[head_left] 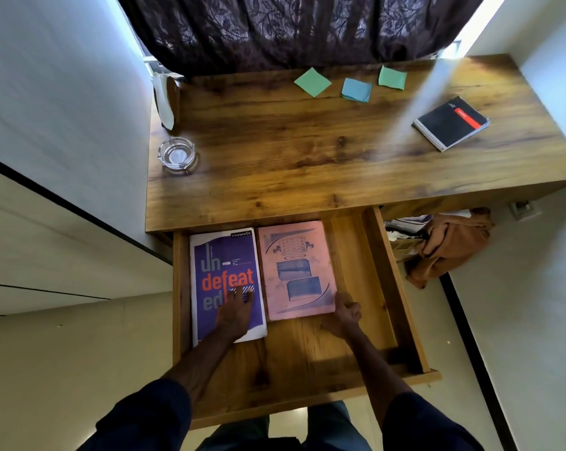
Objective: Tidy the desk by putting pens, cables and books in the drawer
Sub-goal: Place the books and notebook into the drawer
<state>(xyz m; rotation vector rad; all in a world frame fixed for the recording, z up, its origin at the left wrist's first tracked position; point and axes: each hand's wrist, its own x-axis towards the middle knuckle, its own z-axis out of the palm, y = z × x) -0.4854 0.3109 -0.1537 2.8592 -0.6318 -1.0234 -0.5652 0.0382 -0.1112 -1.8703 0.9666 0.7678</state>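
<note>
The wooden drawer [389, 288] is pulled out below the desk top [307, 151]. Two books lie flat in it side by side: a purple notebook [223, 265] on the left and a pink book [294, 265] to its right. My left hand [236, 310] rests flat on the purple notebook's lower part, fingers spread. My right hand [343, 315] touches the pink book's lower right corner, fingers curled at its edge. A black spiral notebook [451, 123] with a red stripe lies on the desk's right side.
Three sticky-note pads lie along the desk's back: green [312, 81], blue [356, 90], green [391, 77]. A glass ashtray [177, 154] sits at the left edge. A dark curtain [291, 27] hangs behind. Brown cloth [447, 245] hangs right of the drawer.
</note>
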